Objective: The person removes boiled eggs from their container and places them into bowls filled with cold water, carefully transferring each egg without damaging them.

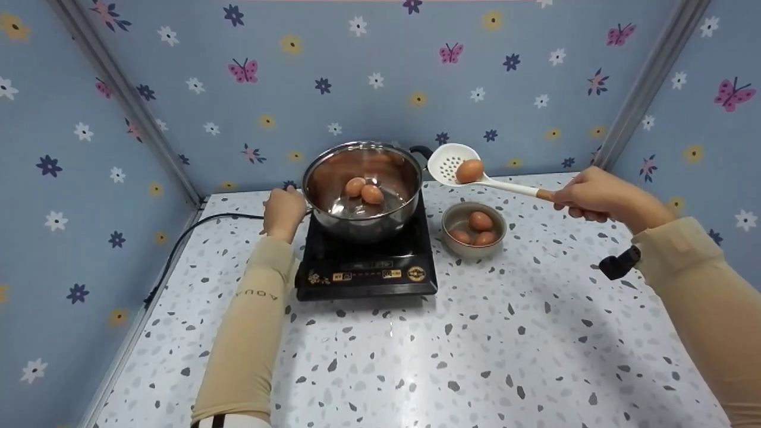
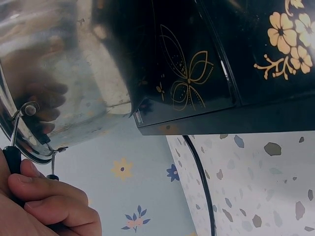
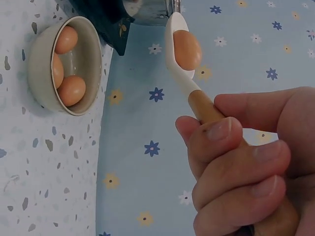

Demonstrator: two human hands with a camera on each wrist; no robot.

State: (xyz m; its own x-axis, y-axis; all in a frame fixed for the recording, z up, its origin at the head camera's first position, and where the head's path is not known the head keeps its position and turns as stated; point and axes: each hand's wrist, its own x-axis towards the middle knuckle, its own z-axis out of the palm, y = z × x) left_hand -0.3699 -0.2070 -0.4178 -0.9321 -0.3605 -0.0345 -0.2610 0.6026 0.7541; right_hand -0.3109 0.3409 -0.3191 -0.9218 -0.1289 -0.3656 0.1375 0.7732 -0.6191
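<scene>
My right hand [image 1: 594, 193] grips the wooden handle of a white slotted spoon [image 1: 514, 188], which carries one brown egg [image 1: 470, 171]. The spoon's bowl hangs beside the pot's far-right handle, above and behind a small beige bowl [image 1: 504, 233]. Inside that bowl lie three brown eggs [image 3: 72, 90]. My left hand [image 1: 284, 211] holds the black side handle [image 2: 13, 160] of a steel pot [image 1: 368, 229]. Two brown eggs [image 1: 372, 194] show inside the pot; one may be a reflection, I cannot tell.
The pot stands on a black induction cooker [image 1: 368, 288], whose cord [image 1: 196, 224] runs left along the table. Patterned blue wall panels [image 1: 368, 77] close off the back and both sides of the speckled white table [image 1: 475, 356].
</scene>
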